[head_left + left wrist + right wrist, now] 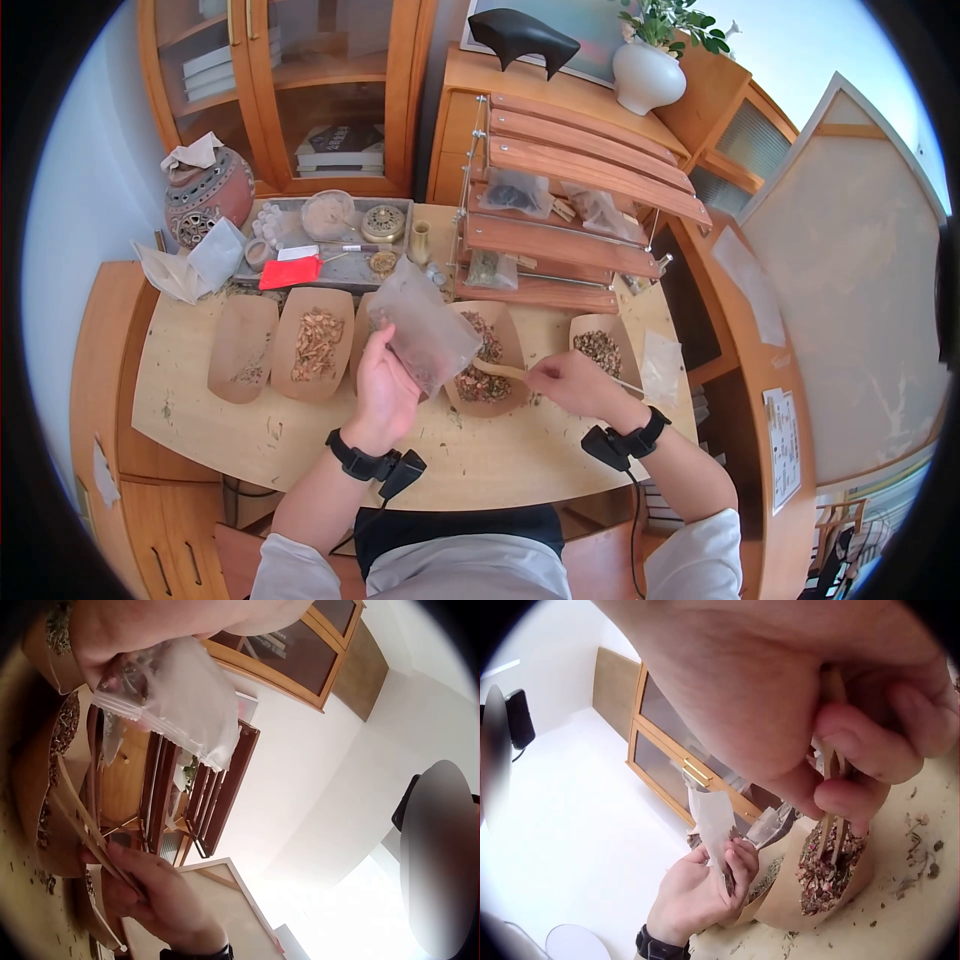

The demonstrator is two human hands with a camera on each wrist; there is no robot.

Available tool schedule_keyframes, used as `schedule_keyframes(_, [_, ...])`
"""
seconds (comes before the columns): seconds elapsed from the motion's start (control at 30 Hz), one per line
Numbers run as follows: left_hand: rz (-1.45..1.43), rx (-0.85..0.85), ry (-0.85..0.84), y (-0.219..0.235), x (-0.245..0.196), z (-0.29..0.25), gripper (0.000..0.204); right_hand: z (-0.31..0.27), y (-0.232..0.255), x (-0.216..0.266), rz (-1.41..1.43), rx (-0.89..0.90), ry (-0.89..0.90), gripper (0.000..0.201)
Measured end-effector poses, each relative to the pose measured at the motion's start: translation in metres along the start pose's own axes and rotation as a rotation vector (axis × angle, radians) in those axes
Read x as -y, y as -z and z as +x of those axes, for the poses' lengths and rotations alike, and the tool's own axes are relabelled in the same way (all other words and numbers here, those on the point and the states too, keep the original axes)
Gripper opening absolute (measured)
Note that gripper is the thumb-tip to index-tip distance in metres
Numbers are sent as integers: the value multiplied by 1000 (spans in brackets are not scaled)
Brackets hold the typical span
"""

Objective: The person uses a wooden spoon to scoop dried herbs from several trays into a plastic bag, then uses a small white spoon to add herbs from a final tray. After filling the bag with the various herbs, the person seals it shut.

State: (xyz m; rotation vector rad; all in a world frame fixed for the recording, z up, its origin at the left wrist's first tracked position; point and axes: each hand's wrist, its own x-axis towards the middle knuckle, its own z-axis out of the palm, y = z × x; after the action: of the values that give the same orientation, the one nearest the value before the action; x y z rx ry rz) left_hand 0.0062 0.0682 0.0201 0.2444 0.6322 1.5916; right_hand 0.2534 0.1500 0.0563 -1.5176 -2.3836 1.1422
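My left hand (388, 388) grips a frosted translucent bag (425, 325), tilted, with some dark bits showing through near its lower end. In my right hand (575, 384) is a pair of wooden tongs (500, 369), pinched between thumb and fingers. The tong tips reach into a brown paper tray (512, 345) of mixed dried flowers and herbs (821, 874). The bag overlaps the left edge of that tray in the head view and hides most of another tray behind it.
Left stand a paper tray of orange-brown pieces (318, 345) and one with few crumbs (240, 335). Right is a tray of dark mix (598, 348). Behind them are a grey tray (340, 268) of small vessels and a wooden slatted rack (545, 237). Crumbs dot the table (300, 450).
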Motion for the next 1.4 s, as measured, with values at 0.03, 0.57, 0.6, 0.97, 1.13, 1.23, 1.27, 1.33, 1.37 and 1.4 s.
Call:
schedule_keyframes(0.03, [1, -5, -8, -1, 0, 0, 52, 0, 2, 3, -14, -17, -10, 33])
schedule_keyframes(0.57, [-21, -29, -72, 3, 0, 2, 53, 6, 4, 22, -480, -306, 185, 21])
schedule_keyframes(0.6, [-24, -19, -71, 3, -1, 2, 53, 7, 11, 21, -436, -300, 152, 21])
schedule_keyframes(0.97, [-34, -6, -56, 2, -1, 2, 51, 19, 16, 9, -241, -123, -15, 30])
schedule_keyframes(1.13, [-18, 4, -63, 3, -1, 2, 53, 12, -2, 9, -354, -199, 134, 30])
schedule_keyframes(1.23, [-20, -2, -57, 2, -1, 1, 52, 5, -2, 19, -311, -210, 93, 29])
schedule_keyframes(1.27, [-22, -4, -56, 1, -1, 1, 52, 3, 0, 19, -265, -229, 69, 29])
schedule_keyframes(1.33, [-25, -12, -46, 0, -2, 1, 51, -1, 9, 13, -175, -261, 27, 29])
schedule_keyframes(1.37, [-27, -18, -40, 1, -2, 0, 50, -3, 15, 12, -192, -223, -9, 30])
schedule_keyframes(1.4, [-32, -19, -42, 3, -2, 1, 51, -6, 24, 11, -210, -184, -45, 31])
